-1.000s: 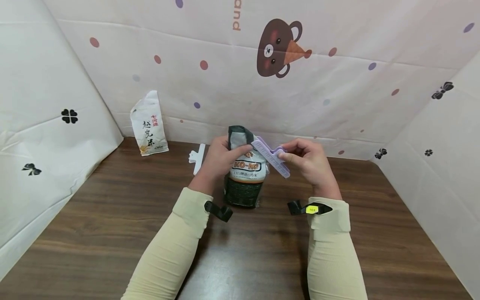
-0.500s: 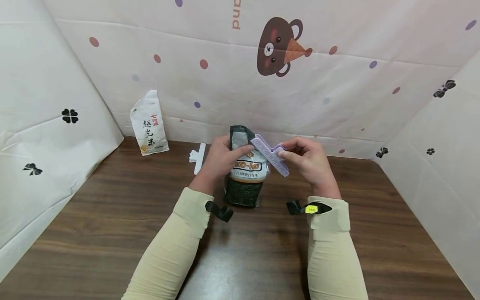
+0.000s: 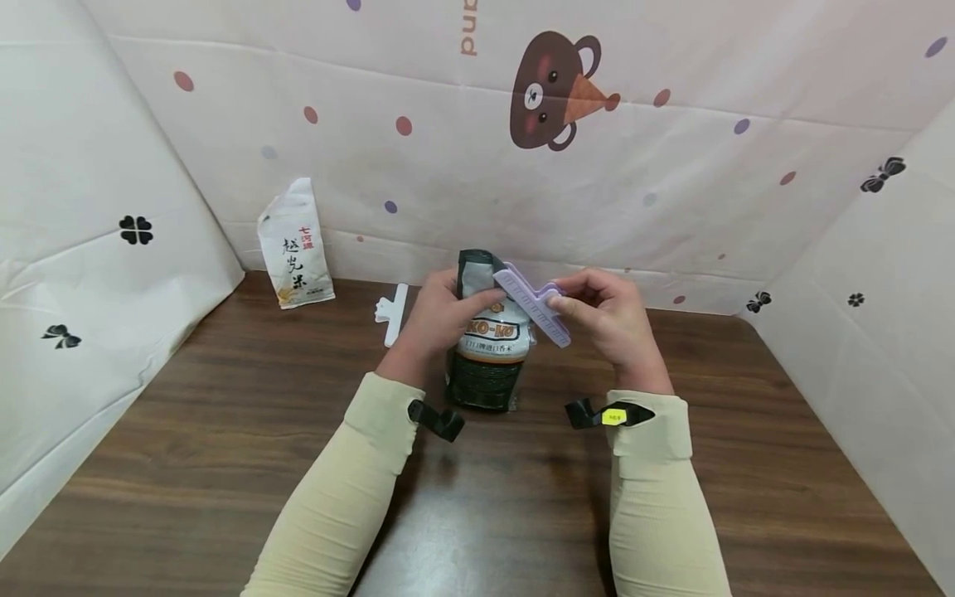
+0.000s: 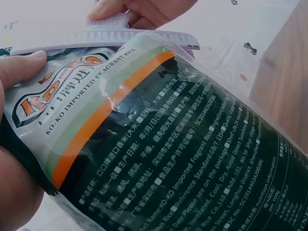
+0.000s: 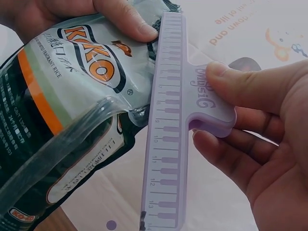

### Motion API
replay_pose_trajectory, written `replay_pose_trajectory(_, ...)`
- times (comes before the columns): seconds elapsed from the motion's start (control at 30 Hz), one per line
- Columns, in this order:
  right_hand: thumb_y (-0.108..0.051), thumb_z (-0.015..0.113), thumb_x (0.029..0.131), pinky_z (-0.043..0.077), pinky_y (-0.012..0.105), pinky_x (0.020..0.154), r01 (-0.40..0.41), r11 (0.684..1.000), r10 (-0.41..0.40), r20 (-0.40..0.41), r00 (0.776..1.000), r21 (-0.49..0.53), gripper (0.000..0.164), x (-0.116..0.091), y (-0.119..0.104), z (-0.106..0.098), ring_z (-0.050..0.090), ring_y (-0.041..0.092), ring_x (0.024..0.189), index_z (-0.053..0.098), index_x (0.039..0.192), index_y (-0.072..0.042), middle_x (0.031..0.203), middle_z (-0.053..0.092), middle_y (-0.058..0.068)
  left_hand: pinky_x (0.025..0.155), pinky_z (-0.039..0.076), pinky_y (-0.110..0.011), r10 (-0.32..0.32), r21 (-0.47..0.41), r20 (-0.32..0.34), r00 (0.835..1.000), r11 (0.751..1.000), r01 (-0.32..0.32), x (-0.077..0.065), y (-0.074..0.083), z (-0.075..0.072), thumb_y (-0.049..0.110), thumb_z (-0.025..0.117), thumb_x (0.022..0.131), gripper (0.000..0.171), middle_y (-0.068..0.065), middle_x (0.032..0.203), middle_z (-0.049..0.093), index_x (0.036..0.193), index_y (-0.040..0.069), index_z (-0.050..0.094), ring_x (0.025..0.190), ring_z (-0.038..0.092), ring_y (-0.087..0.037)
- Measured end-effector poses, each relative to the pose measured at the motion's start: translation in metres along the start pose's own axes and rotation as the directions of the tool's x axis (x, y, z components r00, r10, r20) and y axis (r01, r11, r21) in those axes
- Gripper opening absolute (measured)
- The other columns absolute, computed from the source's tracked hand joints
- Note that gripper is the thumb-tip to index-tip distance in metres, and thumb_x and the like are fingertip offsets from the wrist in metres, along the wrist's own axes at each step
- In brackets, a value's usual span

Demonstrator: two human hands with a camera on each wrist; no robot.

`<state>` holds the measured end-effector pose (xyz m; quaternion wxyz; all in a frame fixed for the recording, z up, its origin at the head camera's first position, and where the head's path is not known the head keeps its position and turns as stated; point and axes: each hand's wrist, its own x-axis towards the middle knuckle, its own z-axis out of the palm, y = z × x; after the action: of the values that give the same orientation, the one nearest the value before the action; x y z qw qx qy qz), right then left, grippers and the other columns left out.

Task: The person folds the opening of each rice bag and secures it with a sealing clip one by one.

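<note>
A dark green and white rice bag stands upright at the back middle of the table, its upper end folded. My left hand grips the bag's top from the left, thumb across the front near the fold. In my right hand a long lilac bag clip is pinched by its handle, between thumb and fingers. The clip slants at the bag's upper right edge, a ruler scale along its bar. From the left wrist view, the clip lies across the bag's top, close by my left thumb.
A white clip lies on the brown table just left of my left hand. Farther left, a white rice bag leans against the patterned cloth wall. Cloth side walls bound the table left and right.
My right hand and the lilac clip have shifted slightly left and up, farther onto the bag's upper edge. My left hand keeps its grip on the bag.
</note>
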<state>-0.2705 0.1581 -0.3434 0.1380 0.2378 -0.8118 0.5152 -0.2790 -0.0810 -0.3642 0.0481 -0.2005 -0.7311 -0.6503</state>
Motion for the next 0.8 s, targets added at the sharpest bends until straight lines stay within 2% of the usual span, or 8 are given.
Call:
replay_pose_trajectory(0.3,-0.012,0.074,0.085,0.05,0.023,0.063,0.014,0.999,-0.014,0.006,1.0,0.033,0.022,0.0016,-0.0009,0.003,0.061,0.016,0.073,0.071,0.106,-0.004,0.09,0.067,-0.009,0.074,0.055,-0.035,-0.012,0.025,0.002,1.0,1.0,0.012,-0.0023,0.0017,-0.0011,0.024,0.07,0.09,0.024,-0.009,0.097,0.073,0.109,0.011,0.071,0.082,0.068,-0.02)
replay_pose_trajectory(0.53,-0.011,0.074,0.085,0.051,0.022,0.064,0.027,0.998,-0.028,0.003,1.0,0.054,0.022,0.002,0.0007,0.0044,0.062,0.019,0.075,0.071,0.106,-0.004,0.09,0.068,-0.009,0.075,0.054,-0.035,-0.003,0.046,0.01,1.0,0.999,0.003,-0.0026,0.0021,-0.0007,0.024,0.07,0.09,0.023,-0.007,0.098,0.073,0.11,0.012,0.072,0.084,0.067,-0.019)
replay_pose_trajectory(0.8,-0.013,0.074,0.085,0.05,0.022,0.064,0.024,0.999,-0.024,-0.01,1.0,0.046,0.023,0.0019,-0.0013,0.0063,0.062,0.015,0.075,0.071,0.106,-0.004,0.091,0.068,-0.01,0.077,0.053,-0.035,-0.007,0.054,0.019,1.0,0.999,0.006,-0.0029,0.0025,-0.0004,0.024,0.07,0.09,0.023,-0.006,0.099,0.073,0.11,0.013,0.072,0.086,0.066,-0.019)
